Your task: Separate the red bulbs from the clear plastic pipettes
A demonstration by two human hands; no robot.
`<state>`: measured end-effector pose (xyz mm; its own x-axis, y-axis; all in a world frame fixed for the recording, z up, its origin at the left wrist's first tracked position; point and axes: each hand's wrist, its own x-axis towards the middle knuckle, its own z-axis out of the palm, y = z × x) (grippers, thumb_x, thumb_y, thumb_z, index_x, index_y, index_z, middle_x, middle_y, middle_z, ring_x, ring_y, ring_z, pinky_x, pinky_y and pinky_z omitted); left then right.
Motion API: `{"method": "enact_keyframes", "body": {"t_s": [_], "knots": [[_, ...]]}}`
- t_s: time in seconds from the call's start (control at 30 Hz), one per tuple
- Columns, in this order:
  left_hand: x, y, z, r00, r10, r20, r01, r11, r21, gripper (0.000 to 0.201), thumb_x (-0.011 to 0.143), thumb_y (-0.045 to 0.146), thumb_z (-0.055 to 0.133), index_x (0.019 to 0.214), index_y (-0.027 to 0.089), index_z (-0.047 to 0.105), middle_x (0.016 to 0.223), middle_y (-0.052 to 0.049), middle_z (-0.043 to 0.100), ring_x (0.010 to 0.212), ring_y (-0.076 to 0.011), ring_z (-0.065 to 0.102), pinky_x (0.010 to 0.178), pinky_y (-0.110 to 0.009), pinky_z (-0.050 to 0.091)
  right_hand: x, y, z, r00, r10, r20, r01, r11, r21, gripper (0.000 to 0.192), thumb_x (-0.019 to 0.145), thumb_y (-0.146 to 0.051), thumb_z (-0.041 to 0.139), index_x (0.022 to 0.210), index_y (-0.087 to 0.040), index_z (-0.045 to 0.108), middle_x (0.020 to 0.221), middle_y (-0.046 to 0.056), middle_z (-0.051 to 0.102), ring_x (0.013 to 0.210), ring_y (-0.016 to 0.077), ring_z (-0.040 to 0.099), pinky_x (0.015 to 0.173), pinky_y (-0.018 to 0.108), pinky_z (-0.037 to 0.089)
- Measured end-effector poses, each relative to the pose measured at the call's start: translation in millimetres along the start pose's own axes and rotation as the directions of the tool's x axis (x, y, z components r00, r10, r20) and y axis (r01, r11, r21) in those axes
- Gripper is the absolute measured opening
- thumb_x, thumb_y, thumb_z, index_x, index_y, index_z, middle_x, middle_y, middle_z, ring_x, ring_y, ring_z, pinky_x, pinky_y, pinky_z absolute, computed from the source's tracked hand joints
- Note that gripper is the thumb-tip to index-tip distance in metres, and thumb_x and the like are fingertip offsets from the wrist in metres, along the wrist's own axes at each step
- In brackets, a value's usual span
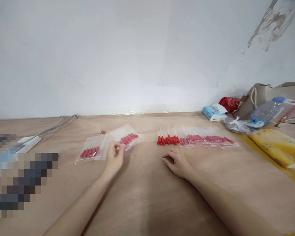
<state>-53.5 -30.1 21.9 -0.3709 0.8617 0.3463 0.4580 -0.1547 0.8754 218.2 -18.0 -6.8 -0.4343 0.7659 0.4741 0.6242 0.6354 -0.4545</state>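
My left hand [115, 155] is closed, thumb and finger pinching the lower edge of a clear zip bag [124, 131]. Inside that bag lies a row of thin pale sticks with red ends. Just left of it, another clear bag [89, 152] of red-ended sticks lies flat on the table. My right hand [177, 162] rests on the tabletop with loosely curled fingers, a gap beside the thumb and nothing visible in it. Beyond its fingers is a cluster of loose red-ended sticks [168, 140], heads toward me. Several filled bags [198, 138] overlap to the right of them.
The brown table [142, 203] meets a white wall. At the right are a blue tissue box [213, 113], a plastic bottle [267, 109], a beige bag [265, 93] and a yellow package [277, 146]. A cable [56, 126] and a white power strip [29, 144] lie left, near blurred-out items.
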Motion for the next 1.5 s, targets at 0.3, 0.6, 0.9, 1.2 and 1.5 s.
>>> {"method": "enact_keyframes", "body": {"t_s": [0.3, 0.6, 0.9, 1.2, 1.5], "knots": [[-61, 11, 34.5, 0.900, 0.024, 0.435, 0.071, 0.977, -0.200, 0.027, 0.080, 0.042, 0.048, 0.071, 0.019, 0.038, 0.072, 0.003, 0.044, 0.065, -0.0100, 0.046, 0.064, -0.025, 0.045, -2, -15, -2, 0.903, -0.428, -0.023, 0.405, 0.870, -0.283, 0.023, 0.083, -0.015, 0.046, 0.101, -0.026, 0.056, 0.090, 0.004, 0.062, 0.079, 0.0146, 0.053, 0.079, 0.034, 0.036], [-60, 15, 18.3, 0.873, 0.275, 0.402, -0.348, 0.930, 0.118, 0.035, 0.074, 0.040, 0.060, 0.104, 0.024, 0.055, 0.113, -0.008, 0.049, 0.094, -0.0209, 0.051, 0.084, -0.040, 0.043, 3, -23, 3, 0.927, -0.372, -0.050, 0.349, 0.902, -0.255, 0.020, 0.084, -0.012, 0.043, 0.082, -0.023, 0.060, 0.074, 0.000, 0.063, 0.075, 0.0129, 0.052, 0.082, 0.035, 0.031], [-56, 20, 27.0, 0.693, 0.556, 0.459, -0.662, 0.743, 0.098, 0.017, 0.082, 0.021, 0.051, 0.084, 0.024, 0.068, 0.111, -0.006, 0.056, 0.108, -0.0219, 0.045, 0.092, -0.041, 0.039, 2, -26, 3, 0.910, -0.412, -0.036, 0.395, 0.891, -0.225, 0.017, 0.084, -0.015, 0.046, 0.085, -0.024, 0.060, 0.077, -0.001, 0.065, 0.076, 0.0125, 0.053, 0.082, 0.035, 0.031], [-54, 13, 23.8, 0.842, 0.239, 0.484, -0.275, 0.962, 0.002, 0.015, 0.078, 0.028, 0.057, 0.072, 0.020, 0.067, 0.113, -0.009, 0.052, 0.106, -0.0225, 0.050, 0.080, -0.036, 0.048, 2, -27, -1, 0.894, -0.446, -0.041, 0.425, 0.873, -0.239, 0.021, 0.081, -0.016, 0.049, 0.086, -0.031, 0.062, 0.092, -0.002, 0.064, 0.083, 0.0138, 0.052, 0.082, 0.034, 0.032], [-54, 13, 21.2, 0.833, 0.259, 0.489, -0.298, 0.955, 0.002, 0.011, 0.074, 0.027, 0.061, 0.068, 0.020, 0.067, 0.112, -0.008, 0.055, 0.116, -0.0243, 0.043, 0.095, -0.043, 0.038, 4, -27, 1, 0.869, -0.489, -0.078, 0.454, 0.850, -0.266, 0.020, 0.082, -0.018, 0.049, 0.085, -0.031, 0.064, 0.086, -0.003, 0.066, 0.081, 0.0131, 0.052, 0.080, 0.035, 0.033]]}}
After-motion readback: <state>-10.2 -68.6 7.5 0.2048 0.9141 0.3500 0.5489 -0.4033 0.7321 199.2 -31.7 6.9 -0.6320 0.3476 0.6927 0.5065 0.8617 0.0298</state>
